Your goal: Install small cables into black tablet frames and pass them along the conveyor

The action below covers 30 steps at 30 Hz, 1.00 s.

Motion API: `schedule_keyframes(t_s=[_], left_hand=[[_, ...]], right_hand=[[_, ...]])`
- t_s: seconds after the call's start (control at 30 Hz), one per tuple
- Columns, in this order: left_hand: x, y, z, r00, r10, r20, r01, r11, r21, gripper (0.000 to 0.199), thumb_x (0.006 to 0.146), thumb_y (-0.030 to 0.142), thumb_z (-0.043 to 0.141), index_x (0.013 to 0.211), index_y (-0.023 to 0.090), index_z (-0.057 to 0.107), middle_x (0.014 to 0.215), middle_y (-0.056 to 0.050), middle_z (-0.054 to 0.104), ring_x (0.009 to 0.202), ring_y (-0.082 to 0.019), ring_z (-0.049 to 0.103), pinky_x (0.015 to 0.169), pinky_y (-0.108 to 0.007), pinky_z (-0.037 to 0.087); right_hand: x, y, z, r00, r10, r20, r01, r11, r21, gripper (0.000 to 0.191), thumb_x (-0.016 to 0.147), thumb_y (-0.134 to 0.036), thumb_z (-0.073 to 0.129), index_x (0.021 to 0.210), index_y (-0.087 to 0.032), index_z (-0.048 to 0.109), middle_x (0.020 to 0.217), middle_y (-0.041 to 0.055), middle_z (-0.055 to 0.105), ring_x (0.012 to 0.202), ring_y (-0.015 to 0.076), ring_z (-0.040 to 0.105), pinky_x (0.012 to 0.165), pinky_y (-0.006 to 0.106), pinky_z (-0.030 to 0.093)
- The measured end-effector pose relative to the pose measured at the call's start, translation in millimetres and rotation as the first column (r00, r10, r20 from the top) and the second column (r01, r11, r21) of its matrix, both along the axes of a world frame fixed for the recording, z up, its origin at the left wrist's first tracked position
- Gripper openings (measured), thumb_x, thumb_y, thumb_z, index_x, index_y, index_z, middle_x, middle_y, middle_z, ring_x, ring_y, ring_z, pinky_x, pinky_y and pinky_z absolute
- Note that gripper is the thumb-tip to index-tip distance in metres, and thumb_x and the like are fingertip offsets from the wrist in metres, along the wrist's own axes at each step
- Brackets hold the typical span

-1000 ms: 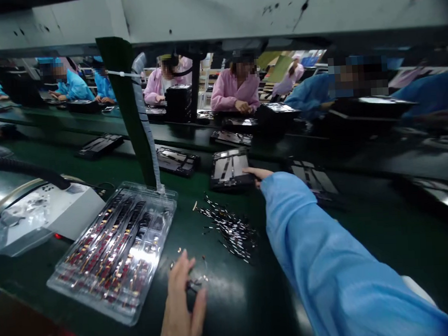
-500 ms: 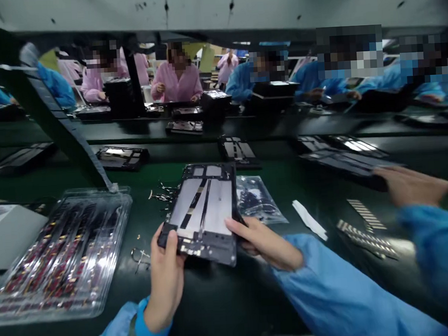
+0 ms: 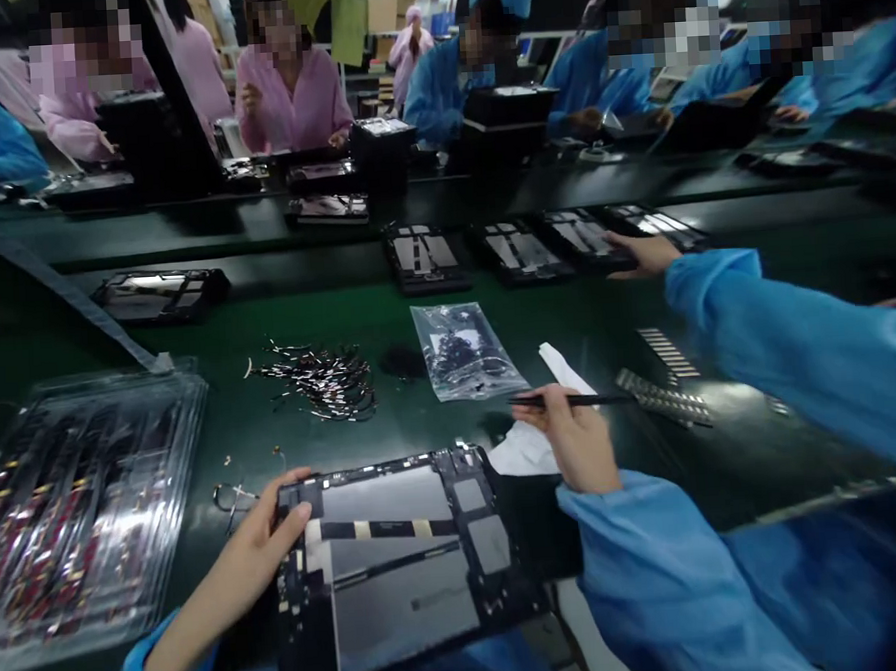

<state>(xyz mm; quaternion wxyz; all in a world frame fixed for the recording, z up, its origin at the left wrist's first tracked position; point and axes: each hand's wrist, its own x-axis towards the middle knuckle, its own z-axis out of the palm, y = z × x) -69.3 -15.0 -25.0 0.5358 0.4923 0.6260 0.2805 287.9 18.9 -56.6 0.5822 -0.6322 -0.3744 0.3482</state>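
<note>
An open tablet body (image 3: 400, 568) with silver battery panels lies turned sideways at the front edge of the bench. My left hand (image 3: 267, 535) grips its left upper corner, thumb on top. To the right, my right hand (image 3: 574, 439) holds black tweezers (image 3: 606, 399) between its fingers, clear of the tablet and above a crumpled white paper (image 3: 525, 450). Beyond the tablet lie a pile of thin cables (image 3: 322, 382) and a clear bag of small dark parts (image 3: 468, 349).
Stacked clear trays of parts (image 3: 88, 505) stand at the left. Several tablet bodies (image 3: 519, 250) line the far side. Strips of small parts (image 3: 669, 399) lie at the right, under a co-worker's arm (image 3: 792, 307). People sit opposite.
The tablet has turned sideways and come nearer, held by my left hand alone. My right hand has let go of it and shows tweezers. The co-worker's hand has moved back and left.
</note>
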Motion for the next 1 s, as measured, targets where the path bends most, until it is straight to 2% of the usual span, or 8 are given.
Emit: schedule_keyframes(t_s=[0.07, 0.17, 0.23, 0.37, 0.57, 0.8, 0.9, 1.0], left_hand=[[1, -1, -3.0, 0.976, 0.011, -0.217, 0.034, 0.979, 0.202, 0.053, 0.070, 0.054, 0.064, 0.113, 0.022, 0.060, 0.111, -0.010, 0.063, 0.106, -0.030, 0.058, 0.097, -0.045, 0.043], [6, -4, -4.2, 0.884, 0.058, -0.465, 0.200, 0.850, 0.487, 0.047, 0.080, 0.049, 0.054, 0.117, 0.020, 0.057, 0.123, -0.012, 0.054, 0.122, -0.029, 0.047, 0.106, -0.048, 0.034], [11, -5, -4.7, 0.843, 0.005, -0.538, 0.331, 0.783, 0.527, 0.040, 0.087, 0.043, 0.048, 0.119, 0.021, 0.054, 0.127, -0.012, 0.051, 0.124, -0.027, 0.046, 0.105, -0.046, 0.037], [23, -6, -6.5, 0.794, -0.130, -0.593, 0.493, 0.709, 0.505, 0.031, 0.092, 0.034, 0.043, 0.121, 0.024, 0.051, 0.129, -0.010, 0.050, 0.125, -0.023, 0.047, 0.099, -0.041, 0.044], [33, -7, -1.3, 0.797, -0.186, -0.575, 0.532, 0.667, 0.521, 0.028, 0.093, 0.028, 0.045, 0.120, 0.025, 0.051, 0.129, -0.007, 0.050, 0.125, -0.021, 0.047, 0.099, -0.036, 0.045], [44, -4, 1.4, 0.833, -0.196, -0.517, 0.508, 0.640, 0.576, 0.025, 0.092, 0.021, 0.046, 0.115, 0.023, 0.055, 0.125, -0.007, 0.054, 0.119, -0.017, 0.052, 0.099, -0.031, 0.044], [44, -3, -1.8, 0.851, -0.187, -0.490, 0.483, 0.643, 0.593, 0.024, 0.092, 0.020, 0.046, 0.113, 0.022, 0.056, 0.123, -0.007, 0.056, 0.118, -0.017, 0.052, 0.099, -0.031, 0.045], [45, -2, -3.0, 0.880, -0.166, -0.444, 0.430, 0.675, 0.600, 0.022, 0.091, 0.019, 0.048, 0.110, 0.022, 0.058, 0.120, -0.007, 0.058, 0.117, -0.017, 0.053, 0.099, -0.033, 0.045]], right_hand=[[-5, 2, -6.3, 0.997, 0.010, 0.073, -0.012, 1.000, 0.027, 0.042, 0.069, -0.058, 0.067, 0.084, -0.021, 0.055, 0.081, 0.0036, 0.064, 0.075, 0.0195, 0.066, 0.077, 0.039, 0.055], [-5, 10, -14.4, 0.986, 0.034, 0.164, -0.043, 0.998, 0.051, 0.036, 0.066, -0.048, 0.073, 0.083, -0.020, 0.059, 0.083, 0.0033, 0.064, 0.080, 0.0196, 0.064, 0.083, 0.040, 0.052], [-5, 17, -19.7, 0.974, 0.039, 0.223, -0.057, 0.995, 0.075, 0.031, 0.067, -0.045, 0.071, 0.081, -0.020, 0.060, 0.083, 0.0035, 0.064, 0.082, 0.0195, 0.063, 0.085, 0.039, 0.050], [-7, 31, -28.9, 0.955, 0.042, 0.295, -0.079, 0.990, 0.115, 0.028, 0.069, -0.046, 0.068, 0.079, -0.021, 0.061, 0.081, 0.0037, 0.064, 0.081, 0.0202, 0.062, 0.081, 0.039, 0.050], [-6, 36, -33.9, 0.937, 0.059, 0.344, -0.109, 0.986, 0.126, 0.020, 0.071, -0.041, 0.067, 0.078, -0.022, 0.066, 0.084, 0.0031, 0.067, 0.086, 0.0199, 0.062, 0.084, 0.036, 0.048], [-5, 37, -36.1, 0.937, 0.088, 0.339, -0.131, 0.986, 0.107, 0.017, 0.072, -0.038, 0.066, 0.078, -0.022, 0.068, 0.085, 0.0015, 0.069, 0.086, 0.0188, 0.063, 0.085, 0.035, 0.048], [-5, 35, -34.9, 0.943, 0.072, 0.324, -0.109, 0.989, 0.097, 0.017, 0.072, -0.038, 0.067, 0.077, -0.021, 0.068, 0.082, 0.0015, 0.069, 0.084, 0.0192, 0.064, 0.085, 0.036, 0.047], [-8, 27, -24.3, 0.955, 0.061, 0.290, -0.092, 0.991, 0.094, 0.020, 0.071, -0.040, 0.069, 0.074, -0.021, 0.066, 0.079, 0.0019, 0.068, 0.081, 0.0198, 0.065, 0.082, 0.037, 0.049]])
